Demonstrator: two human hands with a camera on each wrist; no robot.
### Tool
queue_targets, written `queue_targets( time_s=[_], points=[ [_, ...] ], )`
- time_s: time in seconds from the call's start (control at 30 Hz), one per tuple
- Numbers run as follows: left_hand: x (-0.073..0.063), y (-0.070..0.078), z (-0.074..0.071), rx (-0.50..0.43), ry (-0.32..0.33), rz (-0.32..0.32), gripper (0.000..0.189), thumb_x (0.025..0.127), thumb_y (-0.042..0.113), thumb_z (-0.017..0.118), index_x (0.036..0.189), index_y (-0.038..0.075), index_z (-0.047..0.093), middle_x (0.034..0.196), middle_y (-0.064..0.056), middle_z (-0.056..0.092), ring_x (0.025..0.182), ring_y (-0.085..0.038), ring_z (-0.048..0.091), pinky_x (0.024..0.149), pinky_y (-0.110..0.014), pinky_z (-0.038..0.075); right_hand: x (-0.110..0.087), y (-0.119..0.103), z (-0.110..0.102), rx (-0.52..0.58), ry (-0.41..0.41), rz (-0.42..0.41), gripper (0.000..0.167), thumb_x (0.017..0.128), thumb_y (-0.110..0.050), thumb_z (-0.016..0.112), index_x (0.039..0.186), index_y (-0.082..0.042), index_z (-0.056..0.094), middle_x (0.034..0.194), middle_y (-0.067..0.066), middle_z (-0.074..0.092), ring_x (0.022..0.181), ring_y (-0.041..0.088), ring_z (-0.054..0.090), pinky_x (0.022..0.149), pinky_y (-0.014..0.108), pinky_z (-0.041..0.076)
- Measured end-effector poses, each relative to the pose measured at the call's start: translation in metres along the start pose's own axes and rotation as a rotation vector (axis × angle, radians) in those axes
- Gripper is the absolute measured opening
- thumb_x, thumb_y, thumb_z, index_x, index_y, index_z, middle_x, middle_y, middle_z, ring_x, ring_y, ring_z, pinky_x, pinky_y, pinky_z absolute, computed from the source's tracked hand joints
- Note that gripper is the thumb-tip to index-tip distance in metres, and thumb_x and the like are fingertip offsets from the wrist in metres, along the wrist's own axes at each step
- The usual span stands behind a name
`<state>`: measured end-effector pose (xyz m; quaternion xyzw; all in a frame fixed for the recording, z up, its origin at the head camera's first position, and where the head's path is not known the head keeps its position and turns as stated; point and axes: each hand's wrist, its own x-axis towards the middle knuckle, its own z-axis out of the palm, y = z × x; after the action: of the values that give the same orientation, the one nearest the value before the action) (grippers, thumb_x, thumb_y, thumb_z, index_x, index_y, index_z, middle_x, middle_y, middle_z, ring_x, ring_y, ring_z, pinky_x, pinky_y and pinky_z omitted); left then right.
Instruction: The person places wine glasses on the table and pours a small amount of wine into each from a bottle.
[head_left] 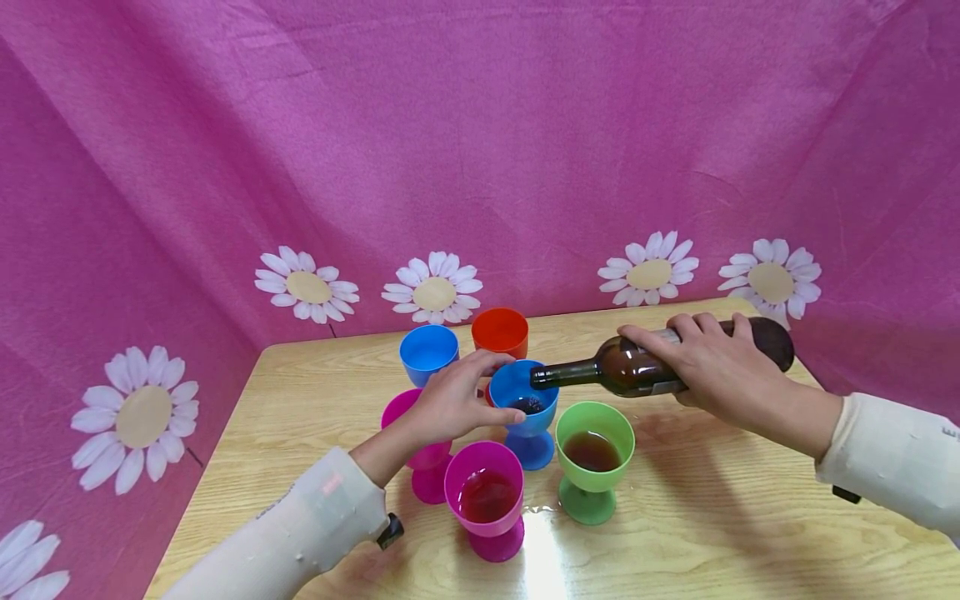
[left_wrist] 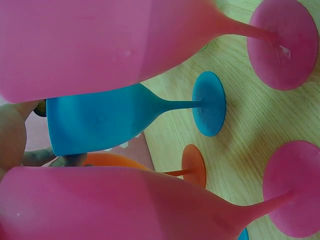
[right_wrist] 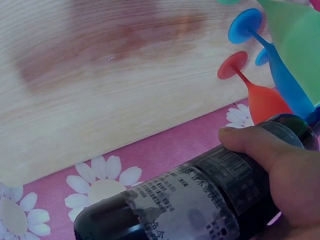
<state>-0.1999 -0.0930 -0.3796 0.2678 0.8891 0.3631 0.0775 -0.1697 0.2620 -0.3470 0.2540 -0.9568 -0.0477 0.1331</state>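
Observation:
My left hand (head_left: 463,392) holds a blue goblet (head_left: 531,427) near its rim, thumb on the near side and fingers on the far side. The goblet stands upright on its foot, with dark liquid at the bottom of its bowl. My right hand (head_left: 720,362) grips a dark wine bottle (head_left: 637,365) round its labelled body. Tipped nearly level, the bottle has its mouth just inside the blue rim. In the right wrist view, the thumb lies along the bottle's label (right_wrist: 185,200). Two pink goblets flank the blue one (left_wrist: 105,120) in the left wrist view.
A green goblet (head_left: 595,462) with brown liquid stands right of the blue one. The nearer pink goblet (head_left: 483,500) contains red liquid; another pink goblet (head_left: 431,479) is partly behind my left hand. A second blue goblet (head_left: 429,350) and a red one (head_left: 500,332) stand farther back.

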Motion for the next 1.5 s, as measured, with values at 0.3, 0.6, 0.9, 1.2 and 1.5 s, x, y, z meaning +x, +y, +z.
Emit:
queue_targets(
  time_s=[0.3,0.6,0.9,1.2,1.5],
  points=[
    [-0.0003,0.0001,0.0001,-0.005,0.0,-0.001,0.076,0.081,0.039,0.088,0.146,0.02,0.055,0.138,0.002,0.06,0.126,-0.021,0.057,0.089,-0.041,0.058,0.0004,-0.0002,-0.0002,-0.003,-0.011,0.004,0.104,0.064,-0.019,0.097,0.151,-0.034,0.043,0.111,0.017,0.061,0.097,0.042,0.06,0.078,0.073,0.041],
    [-0.0008,0.0006,0.0001,-0.005,0.0,-0.006,0.075,0.081,0.039,0.088,0.146,0.021,0.056,0.139,0.002,0.06,0.127,-0.022,0.057,0.09,-0.043,0.057,-0.0002,-0.0007,-0.0012,-0.003,-0.005,0.002,0.103,0.064,-0.019,0.097,0.15,-0.033,0.043,0.11,0.017,0.061,0.096,0.042,0.06,0.077,0.073,0.041],
    [-0.0006,0.0009,0.0003,-0.001,0.0,-0.004,0.074,0.081,0.04,0.088,0.145,0.021,0.057,0.137,0.002,0.061,0.125,-0.021,0.058,0.09,-0.042,0.057,-0.0001,-0.0017,-0.0023,0.007,-0.019,0.015,0.102,0.064,-0.018,0.097,0.15,-0.034,0.043,0.109,0.016,0.061,0.096,0.042,0.06,0.078,0.072,0.041],
    [-0.0001,0.0002,0.0002,-0.003,0.001,-0.002,0.074,0.081,0.04,0.088,0.145,0.021,0.056,0.137,0.002,0.06,0.124,-0.02,0.058,0.088,-0.04,0.057,0.0,-0.002,-0.0028,0.0,-0.013,0.011,0.101,0.064,-0.018,0.096,0.149,-0.034,0.044,0.108,0.016,0.061,0.095,0.042,0.06,0.077,0.072,0.041],
    [0.0002,-0.0008,0.0,-0.013,-0.002,0.0,0.074,0.081,0.039,0.088,0.145,0.021,0.056,0.138,0.002,0.06,0.125,-0.021,0.057,0.089,-0.041,0.058,0.0002,-0.002,-0.0031,0.002,-0.012,0.013,0.101,0.064,-0.018,0.096,0.149,-0.034,0.044,0.109,0.016,0.061,0.096,0.042,0.06,0.077,0.072,0.041]
  ],
)
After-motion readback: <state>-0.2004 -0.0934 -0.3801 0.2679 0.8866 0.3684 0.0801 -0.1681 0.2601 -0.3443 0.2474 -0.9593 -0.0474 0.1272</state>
